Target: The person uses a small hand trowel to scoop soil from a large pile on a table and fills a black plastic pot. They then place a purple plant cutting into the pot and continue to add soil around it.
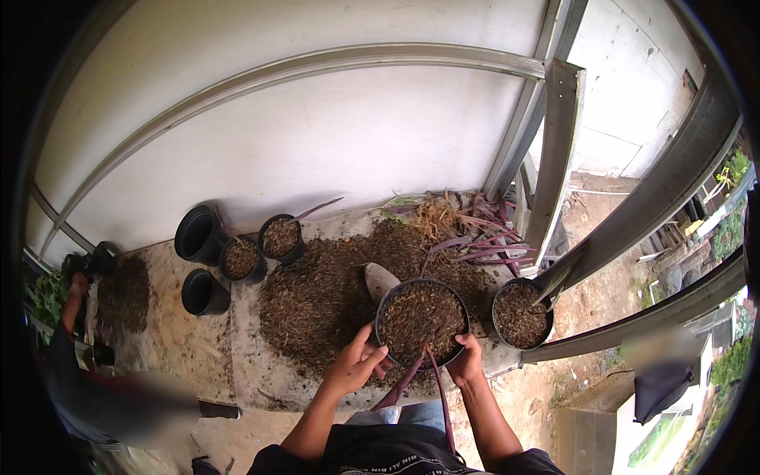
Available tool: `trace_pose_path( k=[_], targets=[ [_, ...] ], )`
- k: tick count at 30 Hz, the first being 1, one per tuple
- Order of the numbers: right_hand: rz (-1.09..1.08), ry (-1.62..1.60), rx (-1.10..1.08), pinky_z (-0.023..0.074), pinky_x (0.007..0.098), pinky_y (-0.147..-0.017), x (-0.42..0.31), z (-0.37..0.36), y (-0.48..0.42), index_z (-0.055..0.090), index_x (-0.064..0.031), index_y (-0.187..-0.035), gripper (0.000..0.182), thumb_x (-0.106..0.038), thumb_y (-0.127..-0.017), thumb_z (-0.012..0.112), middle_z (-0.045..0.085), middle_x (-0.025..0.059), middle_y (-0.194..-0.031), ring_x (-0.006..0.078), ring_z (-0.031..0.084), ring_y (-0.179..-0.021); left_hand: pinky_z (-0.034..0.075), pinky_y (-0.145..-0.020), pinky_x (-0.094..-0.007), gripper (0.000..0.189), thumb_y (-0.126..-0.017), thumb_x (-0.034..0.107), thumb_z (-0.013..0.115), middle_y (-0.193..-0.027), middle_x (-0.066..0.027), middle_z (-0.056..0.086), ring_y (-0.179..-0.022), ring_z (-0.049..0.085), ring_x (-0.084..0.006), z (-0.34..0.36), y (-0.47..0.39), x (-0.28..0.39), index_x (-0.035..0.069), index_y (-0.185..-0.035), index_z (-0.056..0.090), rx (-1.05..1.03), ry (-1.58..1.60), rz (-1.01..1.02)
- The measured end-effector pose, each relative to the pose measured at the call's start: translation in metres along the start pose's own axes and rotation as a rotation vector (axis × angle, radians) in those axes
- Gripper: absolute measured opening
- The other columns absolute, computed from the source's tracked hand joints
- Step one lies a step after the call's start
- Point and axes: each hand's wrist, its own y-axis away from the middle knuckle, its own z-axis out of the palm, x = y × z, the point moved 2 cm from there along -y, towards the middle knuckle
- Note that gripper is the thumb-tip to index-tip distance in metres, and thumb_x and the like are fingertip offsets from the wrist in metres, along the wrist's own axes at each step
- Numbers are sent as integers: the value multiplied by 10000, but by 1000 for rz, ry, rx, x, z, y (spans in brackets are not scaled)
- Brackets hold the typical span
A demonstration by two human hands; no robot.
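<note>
Between my two hands is a round black plant pot [423, 320] filled with brown potting mix. A purple-leaved cutting [406, 380] rises from the mix near the rim and leans towards me. My left hand [356, 362] grips the pot's left side, its thumb at the rim. On the opposite side my right hand [466, 359] holds the rim, thumb on top. Just behind the pot a trowel-like scoop [380, 281] lies on a spread heap of potting mix [314, 309]. Another filled black pot [522, 314] with a cutting stands right of my right hand.
Two filled pots with cuttings [281, 237] and two black pots without visible soil [205, 292] stand at the left. Purple cuttings [493, 237] and dry fibre [438, 218] lie at the back right. Metal posts [555, 154] rise at the right. Another person [113, 392] works at far left.
</note>
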Motion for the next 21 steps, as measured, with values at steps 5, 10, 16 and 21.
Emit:
trace_pose_path(
  k=[5,10,16,21],
  targets=[
    [2,90,41,484,534,-1035,-1,8,19,575,-43,-1272,513,-311,-839,633,656,129,-1205,323,630,-1151,600,-676,-335,558,-1056,73,565,-1147,-120,677,-873,707,-171,7,-3,-4,39,-1558,324,51,49,-24],
    [71,337,29,483,541,-1031,-3,5,31,457,-103,-1449,623,-295,-879,616,524,124,-1419,305,538,-1283,642,-749,-355,525,-1043,-10,501,-1176,-122,673,-912,713,-179,7,2,-24,17,-1543,344,117,128,95],
    [142,1143,-53,570,322,-730,-37,10,33,520,-12,-1454,574,-287,-964,639,709,88,-1091,177,673,-844,658,-753,-343,529,-1034,-39,440,-1209,-130,656,-945,715,-175,5,14,-11,15,-1553,356,183,126,41],
    [4,793,-265,580,323,-738,-38,25,49,451,-36,-1527,609,-70,-944,624,678,101,-1128,177,673,-809,672,-786,-364,527,-1032,-35,436,-1206,-132,657,-965,720,-191,2,21,-15,13,-1552,362,211,148,43]
  ],
)
